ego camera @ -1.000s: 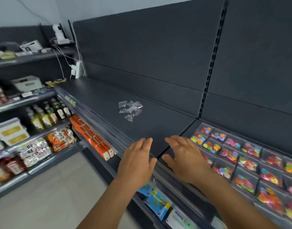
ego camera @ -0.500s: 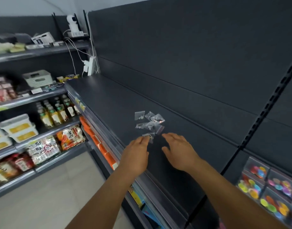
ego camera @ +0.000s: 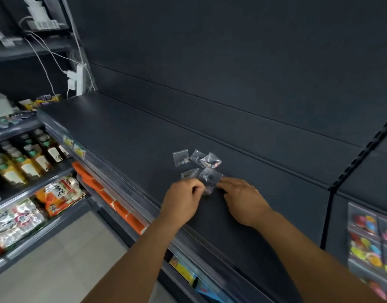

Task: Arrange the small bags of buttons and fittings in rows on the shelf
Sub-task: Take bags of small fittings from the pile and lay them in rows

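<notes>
— Where were the small bags?

— A loose cluster of small clear bags lay on the dark grey shelf, toward its front half, overlapping one another, not in rows. Tiny pieces showed inside them, too small to name.

— And the hands?

— Both were at the near edge of the cluster. The left hand had its fingers curled in, pinching the edge of one bag. The right hand lay just beside it, fingertips on the nearest bag; whether it gripped or only touched, I could not tell.

— Any writing nearby?

— Small yellow price tags sat on the shelf's front rail, unreadable. On the lower racks to the left stood bottles with pale labels and snack packets with large printed characters, blurred. Orange boxes ran under the shelf.

— Farther out?

— A white power strip with cables hung at the back left corner, and packets of coloured buttons filled the neighbouring section on the right.
</notes>
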